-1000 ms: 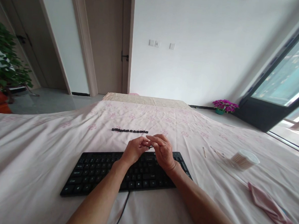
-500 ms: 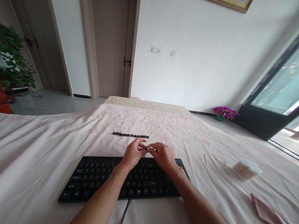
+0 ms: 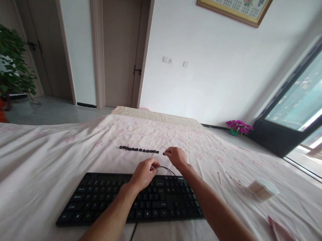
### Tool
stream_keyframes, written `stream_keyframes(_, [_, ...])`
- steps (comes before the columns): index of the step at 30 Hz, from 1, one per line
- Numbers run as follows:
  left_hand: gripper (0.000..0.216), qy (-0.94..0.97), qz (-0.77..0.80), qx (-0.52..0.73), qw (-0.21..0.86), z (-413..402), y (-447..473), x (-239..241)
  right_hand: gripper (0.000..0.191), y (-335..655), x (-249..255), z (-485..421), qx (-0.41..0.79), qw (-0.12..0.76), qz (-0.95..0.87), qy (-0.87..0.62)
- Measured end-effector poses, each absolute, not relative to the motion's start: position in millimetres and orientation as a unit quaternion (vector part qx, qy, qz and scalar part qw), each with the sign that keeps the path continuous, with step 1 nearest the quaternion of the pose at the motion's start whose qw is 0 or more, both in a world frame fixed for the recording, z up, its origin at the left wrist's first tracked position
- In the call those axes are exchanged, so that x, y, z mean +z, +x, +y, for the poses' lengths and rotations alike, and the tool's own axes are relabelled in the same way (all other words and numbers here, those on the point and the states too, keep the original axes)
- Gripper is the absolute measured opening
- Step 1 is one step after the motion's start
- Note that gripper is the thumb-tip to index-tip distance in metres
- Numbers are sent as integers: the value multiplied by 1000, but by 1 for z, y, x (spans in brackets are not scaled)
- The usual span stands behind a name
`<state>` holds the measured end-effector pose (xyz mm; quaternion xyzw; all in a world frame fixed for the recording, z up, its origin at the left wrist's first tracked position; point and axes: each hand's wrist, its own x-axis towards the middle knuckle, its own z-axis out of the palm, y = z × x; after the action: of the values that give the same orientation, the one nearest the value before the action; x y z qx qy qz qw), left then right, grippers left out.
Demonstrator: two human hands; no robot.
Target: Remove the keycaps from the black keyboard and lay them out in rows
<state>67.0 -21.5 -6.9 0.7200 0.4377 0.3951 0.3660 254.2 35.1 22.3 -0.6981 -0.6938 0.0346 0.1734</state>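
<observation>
Hands are busy over a black keyboard (image 3: 133, 201) that lies on a bed covered with a pink flowered sheet (image 3: 36, 163). The right hand (image 3: 177, 156) reaches out past the keyboard, and its fingertips are pinched together on one small black keycap (image 3: 164, 153). That keycap sits right at the right end of a row of keycaps (image 3: 139, 149) lined up on the sheet, just beside the last one. The left hand (image 3: 144, 173) is curled above the top edge of the keyboard. Its fingers are closed on a thin dark wire loop (image 3: 166, 169), which bends over toward the right wrist. What the loop is, I cannot tell for sure. A black cable (image 3: 131, 237) runs from the keyboard toward the person. Off to the right, well apart from the hands, stand a round tub of cotton swabs (image 3: 263, 189), a few loose swabs (image 3: 232, 178) and a folded pink cloth (image 3: 287, 237).
</observation>
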Motion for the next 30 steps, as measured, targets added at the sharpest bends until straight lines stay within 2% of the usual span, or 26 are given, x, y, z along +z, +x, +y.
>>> stream_keyframes(15, [18, 749, 437, 368, 337, -21, 66, -7, 20, 248, 5, 63, 55, 174, -701, -689])
stream_keyframes(18, [17, 752, 438, 368, 328, -21, 66, -8, 25, 249, 12, 57, 63, 195, -708, -676])
stream_keyframes(23, [15, 761, 429, 362, 325, -21, 66, -7, 47, 253, 40, 27, 79, 255, -739, -619])
stream_keyframes(27, [14, 785, 426, 337, 298, -25, 69, -4, 44, 261, 59, -8, 70, 315, -778, -539])
stream_keyframes(30, [14, 814, 423, 310, 251, -30, 73, 3, 44, 266, 61, -32, 116, 354, -765, -525])
